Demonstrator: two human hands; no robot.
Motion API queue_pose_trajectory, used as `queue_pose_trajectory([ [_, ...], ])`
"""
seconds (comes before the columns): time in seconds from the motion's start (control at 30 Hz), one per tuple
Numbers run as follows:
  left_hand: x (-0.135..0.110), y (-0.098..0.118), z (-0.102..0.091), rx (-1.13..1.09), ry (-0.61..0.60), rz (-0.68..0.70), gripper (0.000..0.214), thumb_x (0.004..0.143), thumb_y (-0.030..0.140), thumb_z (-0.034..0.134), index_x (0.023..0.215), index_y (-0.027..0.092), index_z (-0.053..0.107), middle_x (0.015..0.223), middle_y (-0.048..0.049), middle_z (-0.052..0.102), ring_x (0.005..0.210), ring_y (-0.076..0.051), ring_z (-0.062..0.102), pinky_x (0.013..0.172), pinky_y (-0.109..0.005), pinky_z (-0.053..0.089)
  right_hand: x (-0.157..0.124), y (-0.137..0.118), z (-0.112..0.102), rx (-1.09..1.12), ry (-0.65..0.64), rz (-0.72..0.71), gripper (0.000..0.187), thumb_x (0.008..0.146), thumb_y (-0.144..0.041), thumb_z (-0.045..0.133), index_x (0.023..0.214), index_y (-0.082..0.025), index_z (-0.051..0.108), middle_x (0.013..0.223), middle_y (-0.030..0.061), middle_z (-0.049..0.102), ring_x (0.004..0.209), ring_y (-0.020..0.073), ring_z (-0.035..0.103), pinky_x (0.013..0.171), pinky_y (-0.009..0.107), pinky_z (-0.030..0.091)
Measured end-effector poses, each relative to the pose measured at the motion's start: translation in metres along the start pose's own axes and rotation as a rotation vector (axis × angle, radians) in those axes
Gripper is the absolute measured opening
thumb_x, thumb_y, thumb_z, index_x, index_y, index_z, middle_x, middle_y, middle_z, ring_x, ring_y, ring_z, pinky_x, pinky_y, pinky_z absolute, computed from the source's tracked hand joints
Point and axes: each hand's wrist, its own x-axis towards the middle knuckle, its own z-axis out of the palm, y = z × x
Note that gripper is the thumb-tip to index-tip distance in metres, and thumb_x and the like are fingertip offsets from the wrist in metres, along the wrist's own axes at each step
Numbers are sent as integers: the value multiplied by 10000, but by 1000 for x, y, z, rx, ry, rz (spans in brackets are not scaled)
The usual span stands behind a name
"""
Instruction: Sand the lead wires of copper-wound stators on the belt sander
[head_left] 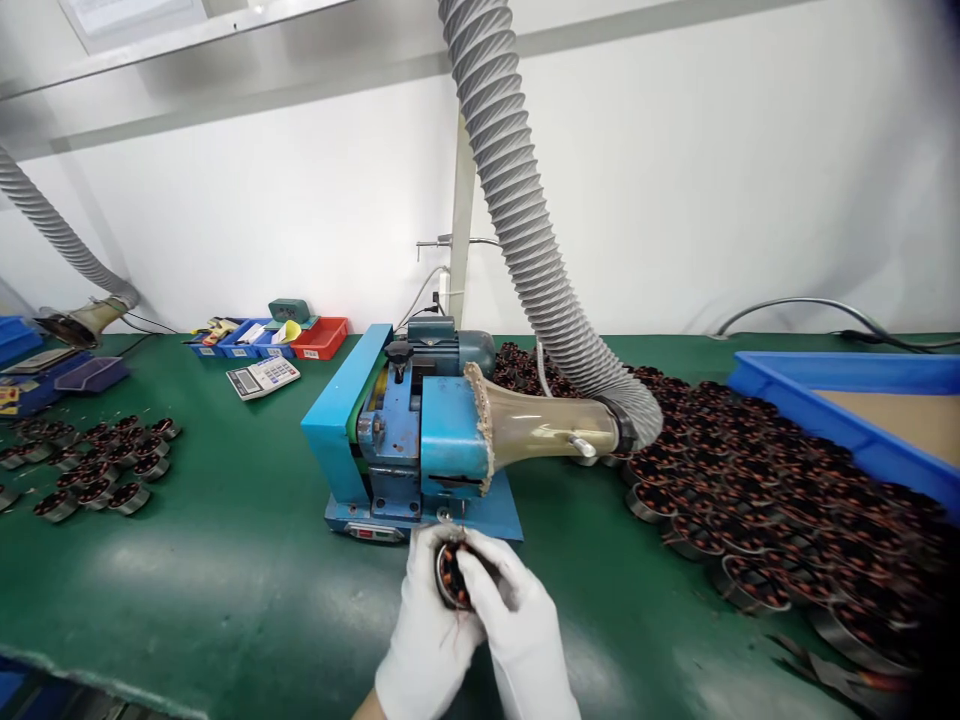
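Both my hands wear white gloves and meet low in the middle of the view. Together they grip one round motor stator with copper windings. My left hand wraps its left side and my right hand closes over its right side. The stator is held just in front of the blue bench machine, close to its front base edge. A clear funnel on a grey ribbed hose presses against the machine's right side.
A big heap of similar stators covers the green bench on the right, beside a blue tray. A smaller group of stators lies at left. A calculator and small parts bins stand behind.
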Motion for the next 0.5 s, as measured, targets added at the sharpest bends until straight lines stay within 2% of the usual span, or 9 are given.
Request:
queue_pose_trajectory([
  [0.07,-11,5,-10,27,-58,-5,606,702,213,674,1245,233,406,1267,-109,502,1165,-261,527,978,-405,439,-11,-1,-6,62,-45,12,185,693,-348,727,827,-227,765,936,82,740,893,255,669,825,337,533],
  [0.13,-16,12,-16,73,-96,-31,666,646,167,715,1245,246,435,1286,-96,502,1196,-266,502,1006,-404,416,-17,-5,-13,129,-61,63,217,748,-356,695,920,-237,756,996,81,729,953,251,653,885,346,505],
  [0.2,-15,18,-20,85,-96,-96,616,555,94,749,1113,238,530,1147,-57,582,1077,-246,571,940,-364,460,-17,-13,-21,184,-57,104,208,784,-333,673,958,-243,743,962,74,727,908,236,658,863,347,512],
  [0.23,-15,21,-20,58,-62,-137,602,509,69,761,1047,232,548,1057,-35,604,983,-228,604,874,-339,491,-17,-17,-24,198,-75,99,178,785,-317,675,932,-245,746,915,68,723,835,223,664,802,334,533],
  [0.27,-14,23,-21,10,-18,-182,619,478,56,769,1028,230,543,998,-18,608,909,-207,616,814,-314,507,-17,-22,-28,188,-126,75,144,780,-300,680,893,-248,751,875,63,713,769,211,660,736,320,545],
  [0.33,-15,28,-23,-147,14,-258,731,484,76,780,1134,246,492,964,-7,604,841,-176,618,744,-281,511,-17,-33,-34,69,-291,-23,120,779,-261,675,866,-268,759,855,60,686,720,197,644,666,299,544],
  [0.4,-18,32,-26,-334,-80,-315,854,538,147,788,1287,273,397,1034,-36,609,862,-175,625,738,-277,509,-17,-43,-36,-119,-424,-158,203,783,-216,659,934,-313,755,862,59,663,751,197,638,668,292,537],
  [0.47,-21,35,-29,-468,-196,-369,882,572,226,794,1341,286,365,1108,-73,612,865,-189,642,711,-282,516,-18,-50,-35,-226,-466,-301,292,760,-179,668,979,-355,746,793,44,646,706,185,629,635,279,528],
  [0.5,-22,36,-29,-495,-214,-387,861,563,245,802,1323,280,399,1108,-81,623,849,-199,651,690,-287,523,-18,-51,-33,-231,-464,-351,296,745,-173,678,960,-363,752,737,34,638,641,174,615,591,272,518],
])
